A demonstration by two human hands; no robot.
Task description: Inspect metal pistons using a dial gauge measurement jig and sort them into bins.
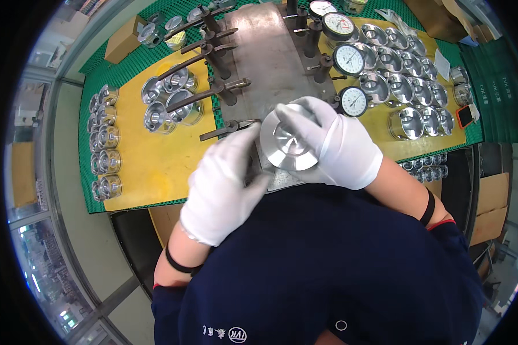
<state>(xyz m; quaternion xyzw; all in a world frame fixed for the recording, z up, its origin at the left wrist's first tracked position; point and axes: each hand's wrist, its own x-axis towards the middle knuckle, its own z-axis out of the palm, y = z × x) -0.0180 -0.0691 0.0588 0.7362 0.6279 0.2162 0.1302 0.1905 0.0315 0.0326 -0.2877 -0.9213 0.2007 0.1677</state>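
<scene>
Clamped on a round silvery metal part (281, 150), the right hand (345, 146) is gripping it just above the centre of the frame, gloved in white, digits lying across the upper right of its shiny face! Just left of it, the left hand (221, 187) is hovering, also white-gloved and slightly blurred, thumb and fingers standing apart; whether its fingertips are touching the part, I can't tell.

Behind them a steel plate (259, 52) is stretching toward the top of the frame. Dark posts with rods (213, 57) are lining its left side, and dial gauges (349, 59) are facing us down its right.

Further out, hollow metal cups (399, 87) are crowding the upper right, while a cluster of four (187, 107) is sitting upper left on a yellow sheet (149, 167). Another column of cups (109, 161) is running down the far left, and an orange-edged phone (465, 117) is lying at right.
</scene>
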